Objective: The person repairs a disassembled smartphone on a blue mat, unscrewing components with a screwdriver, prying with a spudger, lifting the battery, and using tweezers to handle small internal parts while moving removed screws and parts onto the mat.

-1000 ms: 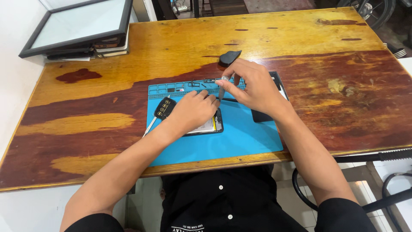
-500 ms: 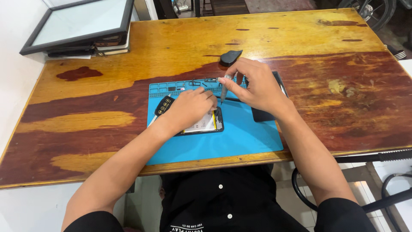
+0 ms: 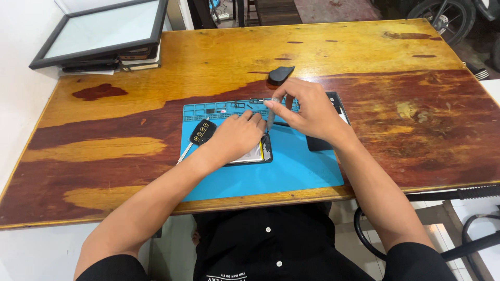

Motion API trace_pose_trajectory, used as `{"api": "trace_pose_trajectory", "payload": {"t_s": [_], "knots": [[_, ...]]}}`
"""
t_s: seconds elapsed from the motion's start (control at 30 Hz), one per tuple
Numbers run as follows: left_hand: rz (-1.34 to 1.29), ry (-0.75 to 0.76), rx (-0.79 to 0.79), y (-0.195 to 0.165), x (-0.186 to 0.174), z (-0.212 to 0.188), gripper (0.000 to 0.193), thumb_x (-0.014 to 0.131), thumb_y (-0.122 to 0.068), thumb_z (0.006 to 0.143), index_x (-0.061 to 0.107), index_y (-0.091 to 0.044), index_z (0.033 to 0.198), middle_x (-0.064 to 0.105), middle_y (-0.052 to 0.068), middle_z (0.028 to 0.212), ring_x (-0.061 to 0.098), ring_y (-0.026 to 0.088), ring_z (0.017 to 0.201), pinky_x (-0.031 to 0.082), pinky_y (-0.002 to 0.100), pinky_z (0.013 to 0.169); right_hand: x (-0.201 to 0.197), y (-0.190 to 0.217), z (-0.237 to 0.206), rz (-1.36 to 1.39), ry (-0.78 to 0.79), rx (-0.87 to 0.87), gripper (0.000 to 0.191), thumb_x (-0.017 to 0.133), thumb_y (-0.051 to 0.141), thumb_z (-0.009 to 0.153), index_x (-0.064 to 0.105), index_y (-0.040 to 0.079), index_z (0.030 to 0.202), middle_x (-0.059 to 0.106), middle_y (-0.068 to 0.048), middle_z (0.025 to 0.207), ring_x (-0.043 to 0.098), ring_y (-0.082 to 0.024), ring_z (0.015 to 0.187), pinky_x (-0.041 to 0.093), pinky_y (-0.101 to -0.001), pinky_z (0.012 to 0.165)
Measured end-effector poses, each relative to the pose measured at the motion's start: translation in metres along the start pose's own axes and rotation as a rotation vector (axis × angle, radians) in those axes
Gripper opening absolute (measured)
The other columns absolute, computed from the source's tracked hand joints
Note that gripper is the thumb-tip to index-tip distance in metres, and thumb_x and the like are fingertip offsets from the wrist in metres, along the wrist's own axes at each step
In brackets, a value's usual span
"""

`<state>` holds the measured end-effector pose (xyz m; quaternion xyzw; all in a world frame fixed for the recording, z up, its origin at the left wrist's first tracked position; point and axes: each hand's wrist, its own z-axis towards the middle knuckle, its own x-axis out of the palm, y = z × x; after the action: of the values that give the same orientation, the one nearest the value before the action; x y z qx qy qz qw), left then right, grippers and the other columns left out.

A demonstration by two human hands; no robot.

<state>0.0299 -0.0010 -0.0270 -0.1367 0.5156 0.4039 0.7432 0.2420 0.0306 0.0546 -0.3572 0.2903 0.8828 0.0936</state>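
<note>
Little has moved since the earlier frames: both hands have stayed over the opened phone [image 3: 255,154], the right one's tool now a touch more upright. Nearest, the left hand [image 3: 235,139] lies flat, fingers loosely spread, pressing the phone onto the blue work mat [image 3: 291,171]. Just beyond, the right hand [image 3: 307,112] pinches a slim screwdriver [image 3: 270,120], tip apparently at the phone's top edge, though fingers hide the contact. Beside the left hand lies a black pry tool [image 3: 202,131]. Farther up the table [image 3: 104,151] sits a black pick-shaped piece [image 3: 280,74], then a framed panel [image 3: 99,32].

Hands [image 3: 276,125] over opened phone [image 3: 255,155]
</note>
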Motion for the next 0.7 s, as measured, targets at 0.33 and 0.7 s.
{"api": "trace_pose_trajectory", "payload": {"t_s": [0.33,0.7], "knots": [[-0.036,-0.008,0.015,0.002,-0.004,-0.002,0.014,0.064,-0.014,0.085,0.067,-0.004,0.094,0.068,0.009,0.092,0.066,0.024,0.092,0.057,0.036,0.066,0.001,-0.002,0.000,-0.007,0.006,-0.022,0.021,0.078,0.022,0.095,0.070,0.002,0.093,0.070,-0.010,0.085,0.065,-0.021,0.069,0.050,-0.0327,0.060],[-0.237,0.002,-0.093,0.027,-0.016,-0.009,0.014,0.070,-0.013,0.083,0.067,-0.005,0.094,0.068,0.009,0.096,0.064,0.029,0.094,0.055,0.042,0.075,0.001,-0.001,0.000,-0.025,0.020,-0.016,0.021,0.077,0.022,0.095,0.070,0.002,0.093,0.070,-0.010,0.085,0.066,-0.020,0.068,0.050,-0.0325,0.059]]}}
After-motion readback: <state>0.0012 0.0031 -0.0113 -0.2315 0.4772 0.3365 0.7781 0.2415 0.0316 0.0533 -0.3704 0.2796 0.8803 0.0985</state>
